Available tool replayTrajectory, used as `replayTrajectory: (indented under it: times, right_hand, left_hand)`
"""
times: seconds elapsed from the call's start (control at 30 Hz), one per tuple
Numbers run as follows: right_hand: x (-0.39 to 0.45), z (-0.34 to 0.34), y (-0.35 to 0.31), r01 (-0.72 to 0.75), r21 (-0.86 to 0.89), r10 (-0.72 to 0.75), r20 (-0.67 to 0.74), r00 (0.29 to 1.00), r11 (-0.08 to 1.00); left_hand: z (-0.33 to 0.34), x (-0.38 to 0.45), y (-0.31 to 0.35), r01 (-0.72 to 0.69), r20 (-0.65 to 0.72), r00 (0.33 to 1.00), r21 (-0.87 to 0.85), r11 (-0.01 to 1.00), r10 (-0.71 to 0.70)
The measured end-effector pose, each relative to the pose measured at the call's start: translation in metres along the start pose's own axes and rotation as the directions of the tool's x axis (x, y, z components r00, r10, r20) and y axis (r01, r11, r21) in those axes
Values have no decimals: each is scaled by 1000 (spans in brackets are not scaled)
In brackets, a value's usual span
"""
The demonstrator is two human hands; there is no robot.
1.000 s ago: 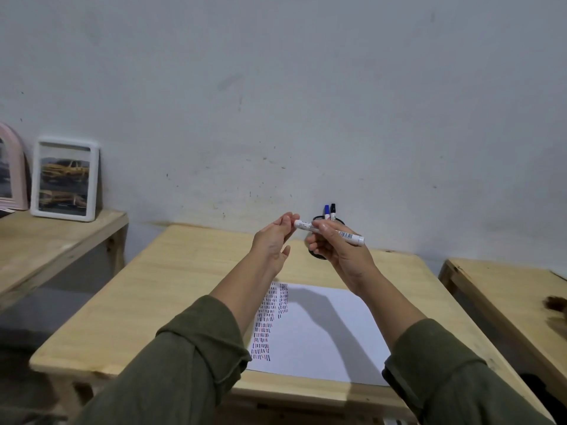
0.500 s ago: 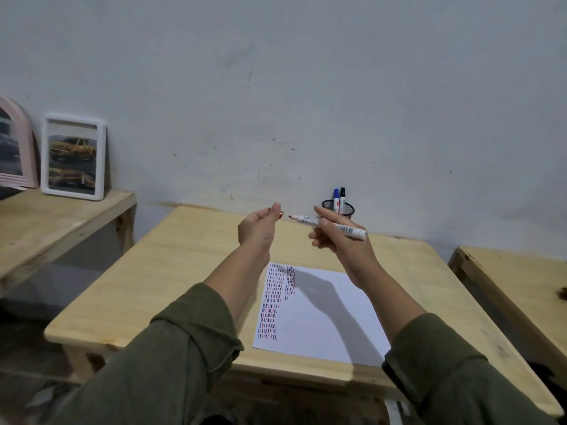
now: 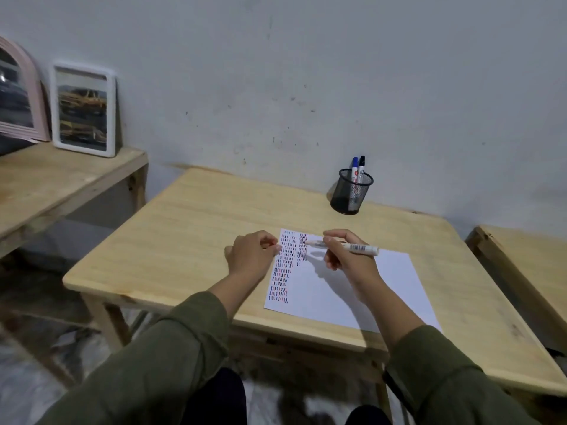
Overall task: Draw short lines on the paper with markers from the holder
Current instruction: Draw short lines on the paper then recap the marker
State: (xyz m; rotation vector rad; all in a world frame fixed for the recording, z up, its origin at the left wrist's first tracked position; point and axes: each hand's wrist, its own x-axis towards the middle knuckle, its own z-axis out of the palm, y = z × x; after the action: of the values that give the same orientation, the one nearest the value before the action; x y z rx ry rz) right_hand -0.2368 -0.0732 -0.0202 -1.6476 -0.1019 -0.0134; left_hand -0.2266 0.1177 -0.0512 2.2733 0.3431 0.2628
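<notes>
A white sheet of paper (image 3: pixel 352 289) lies on the wooden table (image 3: pixel 190 240), with columns of short red, blue and black lines along its left side. My right hand (image 3: pixel 346 259) grips an uncapped white marker (image 3: pixel 359 248), whose tip touches the paper near the top of the second column. My left hand (image 3: pixel 251 256) rests curled at the paper's left edge. Its fingers are closed around the marker cap, which they hide. A black mesh holder (image 3: pixel 349 194) stands at the back of the table with a blue marker (image 3: pixel 355 167) and a black marker (image 3: pixel 362 165) in it.
A lower wooden bench (image 3: pixel 46 185) on the left carries a white picture frame (image 3: pixel 84 108) and a pink arched frame (image 3: pixel 18 96) leaning on the wall. Another wooden table (image 3: pixel 527 262) stands close on the right. The wall runs right behind the holder.
My left hand pulled the cap off the marker in the air. Both hands then came down to the paper, and the marker tip now touches it. The camera tilted downward.
</notes>
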Motion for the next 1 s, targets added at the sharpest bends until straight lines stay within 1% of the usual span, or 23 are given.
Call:
replayTrajectory:
  times: [0.1,0.17,0.23,0.4,0.53,0.67,1.0]
  right_hand:
    - [-3,0,8,-83,9,83,9,997,997]
    - [-6,2,10,-163,106,162,18,987,981]
    - [-8,4,11,-200,168,199,27,980,965]
    - [-11,5,9,-139,63,139,5,990,988]
    - [-11,4,9,-111,29,111,0,994,993]
    - [-10,5,12,-118,42,118,6,993,992]
    - [-8,4,17,-100,-1,100,14,995,995]
  left_hand:
    - [4,-3,-6,-65,1,998,43,997,65]
    - [4,-4,-7,-97,7,995,66,993,97]
    - [4,-4,-8,-119,14,993,86,989,118]
    - [5,-4,-9,-130,10,991,96,987,130]
    - [5,-4,-10,-128,13,992,96,987,127]
    - [5,-3,-10,-127,14,992,102,987,126]
    - [6,-4,-9,-131,12,991,106,986,130]
